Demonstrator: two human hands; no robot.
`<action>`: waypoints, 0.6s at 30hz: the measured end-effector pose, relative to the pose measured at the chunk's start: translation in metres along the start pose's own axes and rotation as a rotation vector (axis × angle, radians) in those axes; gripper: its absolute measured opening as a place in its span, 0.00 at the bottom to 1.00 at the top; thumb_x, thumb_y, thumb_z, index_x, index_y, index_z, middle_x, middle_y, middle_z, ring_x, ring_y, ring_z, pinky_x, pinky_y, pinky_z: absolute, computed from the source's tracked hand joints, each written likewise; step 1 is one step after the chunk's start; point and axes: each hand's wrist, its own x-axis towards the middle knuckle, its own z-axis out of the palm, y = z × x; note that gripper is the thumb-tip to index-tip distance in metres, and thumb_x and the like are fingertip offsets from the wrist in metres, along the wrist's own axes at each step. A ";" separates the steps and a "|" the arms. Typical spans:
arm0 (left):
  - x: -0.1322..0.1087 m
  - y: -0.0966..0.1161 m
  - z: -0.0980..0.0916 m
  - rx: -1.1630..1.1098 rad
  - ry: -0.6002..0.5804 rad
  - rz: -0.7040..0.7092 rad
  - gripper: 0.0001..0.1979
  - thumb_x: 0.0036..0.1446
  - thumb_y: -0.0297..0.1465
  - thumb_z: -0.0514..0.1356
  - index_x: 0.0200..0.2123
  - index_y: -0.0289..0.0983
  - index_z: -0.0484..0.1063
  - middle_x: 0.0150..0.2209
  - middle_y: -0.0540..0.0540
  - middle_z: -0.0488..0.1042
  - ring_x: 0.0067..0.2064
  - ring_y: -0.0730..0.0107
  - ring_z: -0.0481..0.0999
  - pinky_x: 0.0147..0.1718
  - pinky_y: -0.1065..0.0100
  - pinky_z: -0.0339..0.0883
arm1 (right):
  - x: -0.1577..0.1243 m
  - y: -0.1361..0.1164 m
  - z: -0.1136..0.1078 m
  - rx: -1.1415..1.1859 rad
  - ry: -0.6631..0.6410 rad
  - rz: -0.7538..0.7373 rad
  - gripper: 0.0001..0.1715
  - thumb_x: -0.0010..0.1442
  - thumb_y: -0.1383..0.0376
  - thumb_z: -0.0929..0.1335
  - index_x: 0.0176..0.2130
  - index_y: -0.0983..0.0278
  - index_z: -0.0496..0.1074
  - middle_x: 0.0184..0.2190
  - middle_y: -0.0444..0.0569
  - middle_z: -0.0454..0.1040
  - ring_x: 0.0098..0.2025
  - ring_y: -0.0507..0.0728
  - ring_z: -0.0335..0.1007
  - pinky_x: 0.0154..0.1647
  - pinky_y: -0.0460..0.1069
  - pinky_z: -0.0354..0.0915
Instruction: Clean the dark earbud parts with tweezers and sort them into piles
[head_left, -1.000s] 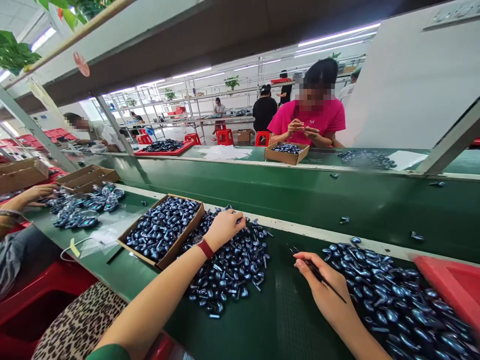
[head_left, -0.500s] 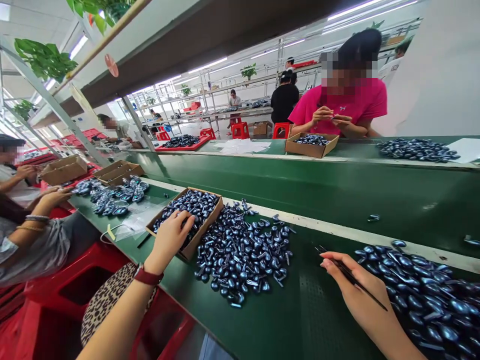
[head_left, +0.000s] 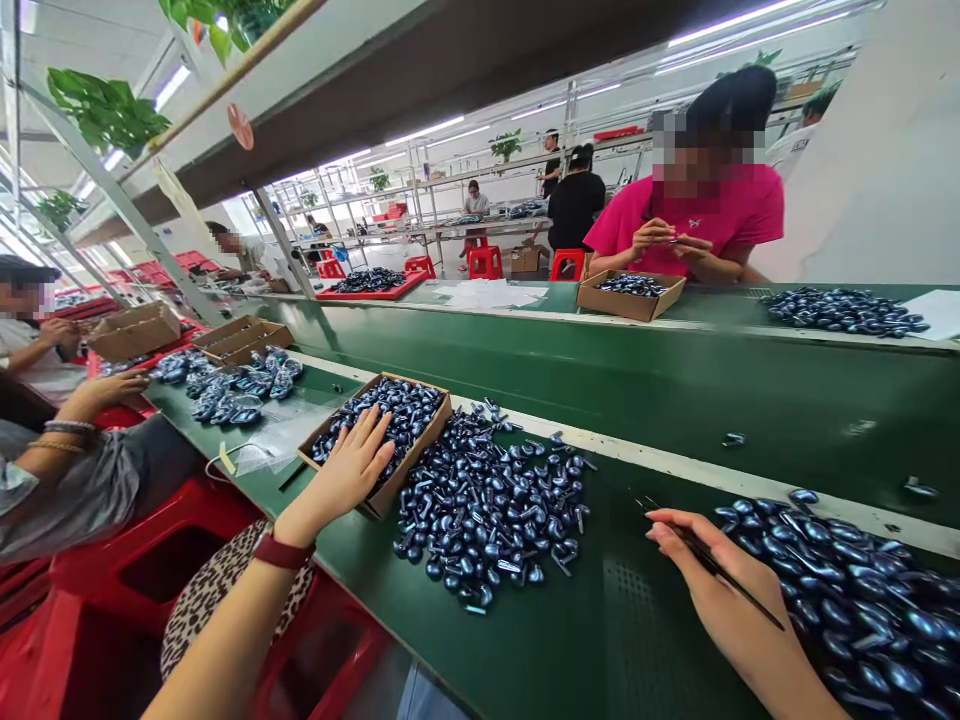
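My left hand [head_left: 341, 475] lies with its fingers spread across the near rim of a cardboard box [head_left: 416, 470], its fingertips over the glossy dark blue earbud-shaped parts [head_left: 382, 420] heaped inside. A red wrist strap [head_left: 283, 550] circles that wrist. Just right of the box, a loose pile of the same parts [head_left: 487, 510] lies on the green conveyor belt [head_left: 622, 640]. My right hand [head_left: 705, 580] grips thin black tweezers [head_left: 750, 600], its fingers beside a larger pile of parts [head_left: 840, 600] at the lower right.
Across the belt, a co-worker in a pink shirt [head_left: 690, 220] works with both hands above a small box of parts [head_left: 630, 297]. Another pile [head_left: 844, 312] lies on the far belt. At left, a seated co-worker's arm [head_left: 82, 420] reaches towards translucent parts [head_left: 232, 390]. Red stools stand below.
My left hand has moved from the loose pile to the box and now lies flatter, fingers spread. My right hand keeps the tweezers. The view has swung slightly.
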 end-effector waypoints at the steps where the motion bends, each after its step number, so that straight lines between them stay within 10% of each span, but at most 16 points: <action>1: 0.005 0.005 -0.004 0.003 -0.012 0.002 0.28 0.65 0.44 0.43 0.63 0.37 0.55 0.66 0.34 0.53 0.67 0.44 0.49 0.58 0.38 0.49 | -0.001 -0.001 0.000 0.014 -0.027 0.022 0.22 0.52 0.46 0.63 0.36 0.55 0.76 0.32 0.45 0.81 0.35 0.61 0.78 0.33 0.52 0.71; 6: 0.062 0.077 -0.011 -0.013 -0.007 0.101 0.26 0.64 0.39 0.50 0.63 0.39 0.54 0.64 0.37 0.57 0.62 0.50 0.59 0.57 0.43 0.55 | -0.002 -0.004 0.000 0.064 -0.100 0.092 0.25 0.51 0.45 0.62 0.38 0.57 0.74 0.35 0.46 0.79 0.39 0.62 0.76 0.38 0.53 0.69; 10: 0.121 0.139 0.032 0.028 -0.120 0.070 0.21 0.61 0.38 0.56 0.56 0.38 0.63 0.55 0.39 0.67 0.52 0.54 0.70 0.49 0.47 0.66 | -0.001 -0.004 -0.002 0.075 -0.115 0.118 0.25 0.51 0.45 0.61 0.38 0.57 0.73 0.34 0.46 0.79 0.39 0.62 0.75 0.39 0.54 0.68; 18: 0.137 0.147 0.090 0.144 -0.260 -0.022 0.17 0.60 0.35 0.58 0.51 0.36 0.67 0.51 0.41 0.70 0.47 0.58 0.73 0.44 0.52 0.70 | 0.002 -0.003 0.000 0.128 -0.111 0.122 0.23 0.49 0.45 0.62 0.36 0.56 0.75 0.33 0.46 0.80 0.38 0.62 0.76 0.42 0.54 0.68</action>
